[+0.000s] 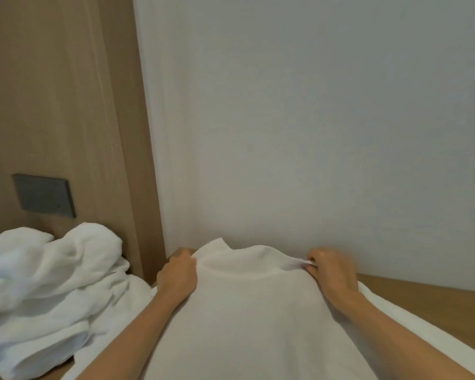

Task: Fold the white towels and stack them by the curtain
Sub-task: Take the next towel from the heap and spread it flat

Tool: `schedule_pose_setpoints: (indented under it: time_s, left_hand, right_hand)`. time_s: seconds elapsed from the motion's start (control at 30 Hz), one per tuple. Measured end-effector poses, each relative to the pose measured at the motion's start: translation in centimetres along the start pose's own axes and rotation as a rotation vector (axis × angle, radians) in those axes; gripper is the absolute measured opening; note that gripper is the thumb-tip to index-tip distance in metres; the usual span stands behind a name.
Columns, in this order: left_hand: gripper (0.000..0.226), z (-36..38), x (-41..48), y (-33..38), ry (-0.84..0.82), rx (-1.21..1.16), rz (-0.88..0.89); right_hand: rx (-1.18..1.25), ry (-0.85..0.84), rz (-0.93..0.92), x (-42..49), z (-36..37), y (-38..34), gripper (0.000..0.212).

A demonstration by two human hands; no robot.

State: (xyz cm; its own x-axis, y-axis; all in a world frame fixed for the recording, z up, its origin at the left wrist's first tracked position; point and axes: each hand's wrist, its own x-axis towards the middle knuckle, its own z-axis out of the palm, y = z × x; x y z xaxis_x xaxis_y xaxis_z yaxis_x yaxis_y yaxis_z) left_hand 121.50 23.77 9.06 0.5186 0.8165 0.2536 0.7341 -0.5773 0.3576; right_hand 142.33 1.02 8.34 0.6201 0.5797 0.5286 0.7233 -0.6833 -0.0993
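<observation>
A plain white wall (313, 119) is filling most of the view under soft, even light. A wooden panel (61, 105) is standing at its left, carrying a dark grey switch plate (43, 195), and a wooden ledge (422, 287) is running along the wall's foot

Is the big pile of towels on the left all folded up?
No, the towel pile is crumpled and bunched up, unlike the spread towel gripped by the left hand and right hand.

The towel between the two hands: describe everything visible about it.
The towel is white, soft, terry-looking cloth, spread away from the person over a wooden surface. The left hand and right hand each pinch its far edge, which bunches and sags between them. Its near part runs out of view.
</observation>
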Motion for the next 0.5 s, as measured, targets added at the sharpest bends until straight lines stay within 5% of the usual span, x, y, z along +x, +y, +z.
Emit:
schedule_pose_setpoints:
  time_s: [0.13,0.27,0.5]
  left_hand:
    - [0.03,-1.1,-0.3,-0.4,-0.019,-0.168,0.03]
    - [0.034,-3.2,-2.2,-1.6,-0.006,-0.228,0.046]
    - [0.033,-6.9,-9.4,-4.5,0.034,-0.315,0.078]
  right_hand:
    - [0.009,-0.003,-0.077,-0.4,-0.1,-0.4,0.036]
    - [0.182,0.042,-0.121,-1.0,-3.7,-3.5,0.031]
    - [0.582,-0.273,-0.279,-8.1,-12.0,-10.5,0.02]
